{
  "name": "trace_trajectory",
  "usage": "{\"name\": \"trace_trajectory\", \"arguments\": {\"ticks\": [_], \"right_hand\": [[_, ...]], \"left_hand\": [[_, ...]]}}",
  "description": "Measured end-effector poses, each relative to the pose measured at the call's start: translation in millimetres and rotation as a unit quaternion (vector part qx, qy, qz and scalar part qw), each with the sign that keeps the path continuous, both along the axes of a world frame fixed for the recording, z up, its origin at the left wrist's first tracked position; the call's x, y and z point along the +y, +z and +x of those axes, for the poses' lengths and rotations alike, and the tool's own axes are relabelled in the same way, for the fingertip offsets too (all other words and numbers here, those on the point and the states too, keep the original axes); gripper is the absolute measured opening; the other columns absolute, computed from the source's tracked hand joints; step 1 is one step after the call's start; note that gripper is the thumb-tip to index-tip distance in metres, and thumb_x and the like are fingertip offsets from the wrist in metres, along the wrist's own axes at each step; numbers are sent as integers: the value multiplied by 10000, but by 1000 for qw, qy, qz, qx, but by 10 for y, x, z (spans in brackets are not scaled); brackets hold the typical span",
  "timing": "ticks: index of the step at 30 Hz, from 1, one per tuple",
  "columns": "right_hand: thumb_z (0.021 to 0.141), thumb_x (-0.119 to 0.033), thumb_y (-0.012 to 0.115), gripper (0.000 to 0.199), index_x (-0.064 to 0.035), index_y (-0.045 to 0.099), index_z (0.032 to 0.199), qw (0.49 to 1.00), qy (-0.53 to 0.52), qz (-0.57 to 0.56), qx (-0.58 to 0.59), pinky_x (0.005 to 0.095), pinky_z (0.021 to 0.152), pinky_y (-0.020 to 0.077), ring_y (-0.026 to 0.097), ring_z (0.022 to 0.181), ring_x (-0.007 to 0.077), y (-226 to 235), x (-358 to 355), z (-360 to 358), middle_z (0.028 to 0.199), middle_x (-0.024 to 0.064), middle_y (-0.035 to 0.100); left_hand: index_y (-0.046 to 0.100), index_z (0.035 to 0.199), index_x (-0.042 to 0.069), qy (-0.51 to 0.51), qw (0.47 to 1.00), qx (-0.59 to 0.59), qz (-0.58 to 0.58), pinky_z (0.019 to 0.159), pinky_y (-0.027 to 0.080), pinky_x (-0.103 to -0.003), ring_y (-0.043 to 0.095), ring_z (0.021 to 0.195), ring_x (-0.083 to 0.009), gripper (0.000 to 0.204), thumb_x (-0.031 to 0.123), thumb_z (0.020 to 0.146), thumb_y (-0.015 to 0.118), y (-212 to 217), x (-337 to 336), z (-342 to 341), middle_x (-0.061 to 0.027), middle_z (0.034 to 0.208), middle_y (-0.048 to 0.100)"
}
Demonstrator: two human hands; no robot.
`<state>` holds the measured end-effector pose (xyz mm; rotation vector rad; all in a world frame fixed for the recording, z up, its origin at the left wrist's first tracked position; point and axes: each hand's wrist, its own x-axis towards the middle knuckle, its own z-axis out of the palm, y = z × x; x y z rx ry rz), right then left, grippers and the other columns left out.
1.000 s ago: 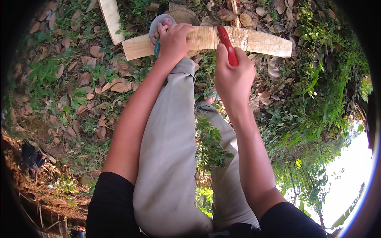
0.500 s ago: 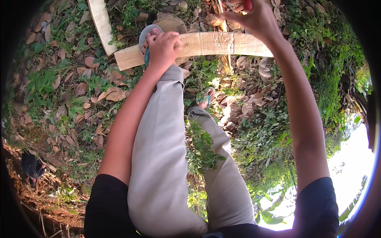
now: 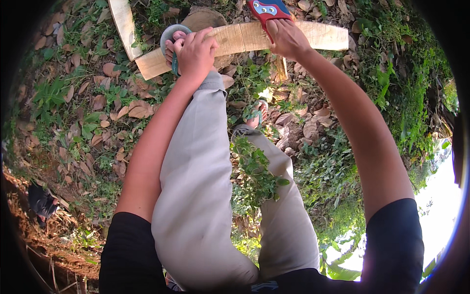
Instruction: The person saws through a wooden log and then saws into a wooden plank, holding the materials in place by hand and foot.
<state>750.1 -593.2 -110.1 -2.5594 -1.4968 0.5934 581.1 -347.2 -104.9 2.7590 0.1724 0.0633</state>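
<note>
A long pale wooden board [image 3: 230, 40] lies crosswise at the top of the view. My left hand [image 3: 196, 55] grips it near its left end, fingers bent over it. My left foot, in a grey sandal [image 3: 172, 35] with a green strap, also rests on the board beside that hand. On the right, my right hand [image 3: 290, 40] is closed round the red and blue handle of a handsaw [image 3: 267, 10], above the board's right half. Three silver rivets show on the handle; the blade cannot be made out, as the tool reaches the picture's upper edge.
A round log [image 3: 203, 18] sits under the board. Another pale board [image 3: 125, 29] lies at the upper left, and a thin split stick [image 3: 282, 68] pokes out below the main board. Dry leaves [image 3: 142, 109] and green plants cover the ground. A dark object [image 3: 41, 201] lies far left.
My right hand has come down and left, bringing the handsaw's handle into view over the board. The board and my left hand sit slightly higher and further left in the picture.
</note>
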Motion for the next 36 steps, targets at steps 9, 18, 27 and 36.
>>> {"name": "trace_trajectory", "arguments": {"ticks": [9,18,27,36], "right_hand": [[753,-184,858,553,-65,440,1097,997,27,-72,14,411,1075,484,639,1128,308,103,334,287,1118,148,635],[772,-234,863,538,-72,441,1066,998,-12,-61,24,448,1031,505,646,1073,347,39,-58,190,1107,171,635],[865,-136,735,370,-41,462,1094,999,-24,-44,-12,437,1022,504,665,1081,340,32,-534,545,1087,194,663],[821,-44,710,366,-15,493,1114,998,-40,-15,49,462,988,502,673,1089,382,68,-303,538,1095,218,699]], "left_hand": [[716,949,186,-37,996,36,-77,1021,363,-456,613,1188,-199,160,93,819,715,376,-67,-256,39,1237,679],[712,1004,85,147,966,14,-210,859,549,-388,671,1078,-274,146,15,881,672,919,586,-1178,-78,1152,684],[705,1000,112,370,892,183,-185,671,549,-275,674,862,-142,155,-10,948,624,1262,283,-3116,-27,1142,650],[685,1065,61,340,889,238,-194,735,542,-282,670,881,-138,149,-12,952,620,1395,529,-3533,-51,1124,656]]}}
